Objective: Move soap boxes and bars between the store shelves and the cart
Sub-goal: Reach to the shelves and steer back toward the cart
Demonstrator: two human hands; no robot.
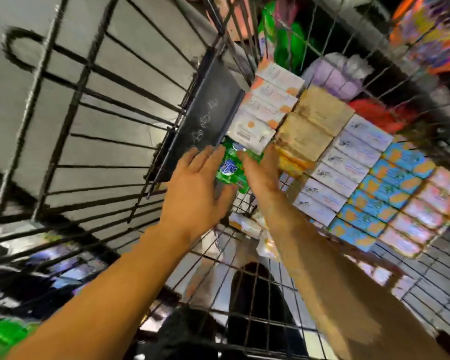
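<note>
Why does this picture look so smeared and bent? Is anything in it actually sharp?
Head view: the wide lens bows the cart wires into curves; motion blur smears the edges, worst on the colourful packs at top right; sharpest is the middle, where the left hand and right hand meet the green pack; print on the soap boxes stays unreadable.

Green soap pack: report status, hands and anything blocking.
Left hand and right hand flank the green soap pack, fingers straight. Pack low in the wire cart. White boxes crowd above.
</note>
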